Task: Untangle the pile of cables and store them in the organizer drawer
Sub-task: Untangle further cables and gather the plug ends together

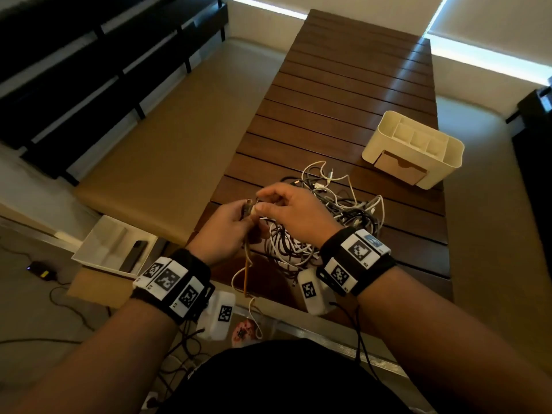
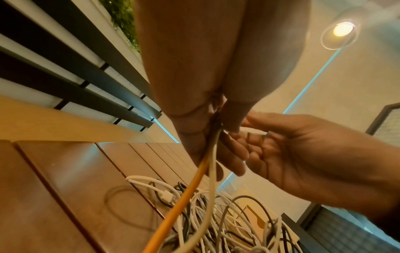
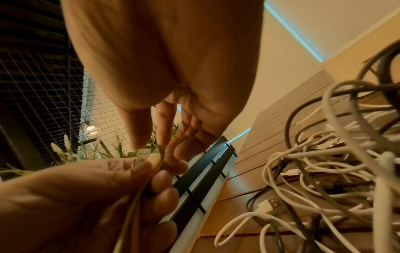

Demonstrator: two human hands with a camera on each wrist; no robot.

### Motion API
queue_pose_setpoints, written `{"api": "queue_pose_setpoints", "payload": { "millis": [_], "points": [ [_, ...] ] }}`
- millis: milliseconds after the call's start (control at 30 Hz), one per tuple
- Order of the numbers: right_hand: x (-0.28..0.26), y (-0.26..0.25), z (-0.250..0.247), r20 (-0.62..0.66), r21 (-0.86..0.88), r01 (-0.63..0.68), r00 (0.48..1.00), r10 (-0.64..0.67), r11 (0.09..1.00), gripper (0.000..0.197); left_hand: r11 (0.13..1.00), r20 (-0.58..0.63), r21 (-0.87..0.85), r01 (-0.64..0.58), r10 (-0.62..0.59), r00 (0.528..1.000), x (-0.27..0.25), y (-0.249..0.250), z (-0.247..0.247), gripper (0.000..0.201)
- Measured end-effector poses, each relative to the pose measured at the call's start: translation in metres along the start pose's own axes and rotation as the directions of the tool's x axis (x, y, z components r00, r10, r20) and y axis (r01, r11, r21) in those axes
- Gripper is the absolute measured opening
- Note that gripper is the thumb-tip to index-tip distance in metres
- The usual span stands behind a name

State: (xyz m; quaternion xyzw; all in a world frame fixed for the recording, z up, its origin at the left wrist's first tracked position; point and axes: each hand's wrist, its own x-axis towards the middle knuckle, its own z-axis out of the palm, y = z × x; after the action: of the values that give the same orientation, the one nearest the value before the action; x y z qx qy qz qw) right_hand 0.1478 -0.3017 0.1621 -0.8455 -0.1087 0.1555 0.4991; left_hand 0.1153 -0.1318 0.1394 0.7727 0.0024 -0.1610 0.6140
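A tangled pile of white, grey and black cables [image 1: 337, 210] [image 2: 227, 222] [image 3: 324, 171] lies on the slatted wooden table [image 1: 343, 85]. My left hand [image 1: 239, 216] [image 2: 207, 130] [image 3: 140, 174] grips an orange cable [image 2: 184, 205] and a white cable [image 2: 211, 188] just below their plugs. Both cables hang down over the table's near edge. My right hand [image 1: 261, 200] [image 3: 151, 145] pinches the pale plug end [image 3: 147, 154] with thumb and forefinger; its other fingers stay loosely spread. A cream organizer [image 1: 448, 162] stands beyond the pile at the right, its tan drawer [image 1: 400, 167] facing me.
A white tray [image 1: 89, 249] with a dark flat device sits on a box on the floor at the left. A black gadget [image 1: 41, 271] with wires lies on the floor. A tan bench [image 1: 167, 150] runs along the table's left side.
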Motion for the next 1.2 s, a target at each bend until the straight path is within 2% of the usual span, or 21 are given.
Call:
{"api": "queue_pose_setpoints", "payload": {
  "millis": [100,300,400,533,633,733,900,967,1067,1133,1200],
  "points": [
    [0.004,-0.003,0.008,-0.021,0.034,-0.024,0.999,0.025,0.999,0.019,0.999,0.025,0.031,-0.014,0.013,1.0,0.003,-0.003,0.002,0.022],
    [0.011,-0.003,0.015,-0.04,0.016,-0.039,0.998,0.04,0.999,0.011,0.995,0.092,0.021,-0.098,0.096,0.991,0.004,0.002,0.003,0.046],
    [0.016,0.0,0.017,-0.027,0.019,-0.036,0.999,0.037,0.999,0.017,0.996,0.129,-0.009,-0.089,0.089,0.988,0.006,0.0,-0.002,0.045],
    [0.022,-0.001,0.017,-0.02,0.03,-0.045,0.999,0.045,0.999,0.016,0.982,0.169,-0.189,0.001,0.031,0.985,0.01,-0.008,-0.01,0.035],
    [0.026,-0.001,0.018,-0.011,0.084,-0.069,0.997,0.07,0.994,0.014,0.958,0.159,-0.266,0.108,-0.067,0.985,0.013,-0.017,-0.017,0.026],
    [0.03,0.002,0.02,0.006,0.09,-0.08,0.997,0.08,0.993,0.017,0.956,0.142,-0.248,0.158,-0.125,0.982,0.015,-0.021,-0.021,0.024],
    [0.048,0.011,0.025,-0.035,0.258,-0.147,0.986,0.162,0.955,0.004,0.935,-0.024,-0.298,0.19,-0.206,0.978,0.023,-0.025,-0.032,0.018],
    [0.058,0.023,0.028,-0.063,0.228,-0.194,0.975,0.214,0.954,0.006,0.922,-0.077,-0.339,0.187,-0.225,0.971,0.026,-0.031,-0.037,0.018],
    [0.066,0.043,0.038,0.0,0.05,-0.296,0.955,0.296,0.954,0.004,0.896,-0.125,-0.383,0.224,-0.291,0.948,0.029,-0.041,-0.044,0.024],
    [0.067,0.053,0.046,0.043,-0.06,-0.346,0.936,0.348,0.936,0.006,0.861,-0.122,-0.441,0.252,-0.336,0.934,0.031,-0.048,-0.049,0.033],
    [0.069,0.061,0.054,0.041,-0.084,-0.395,0.916,0.399,0.915,0.015,0.83,-0.099,-0.493,0.262,-0.353,0.93,0.032,-0.051,-0.052,0.045]
  ]
}}
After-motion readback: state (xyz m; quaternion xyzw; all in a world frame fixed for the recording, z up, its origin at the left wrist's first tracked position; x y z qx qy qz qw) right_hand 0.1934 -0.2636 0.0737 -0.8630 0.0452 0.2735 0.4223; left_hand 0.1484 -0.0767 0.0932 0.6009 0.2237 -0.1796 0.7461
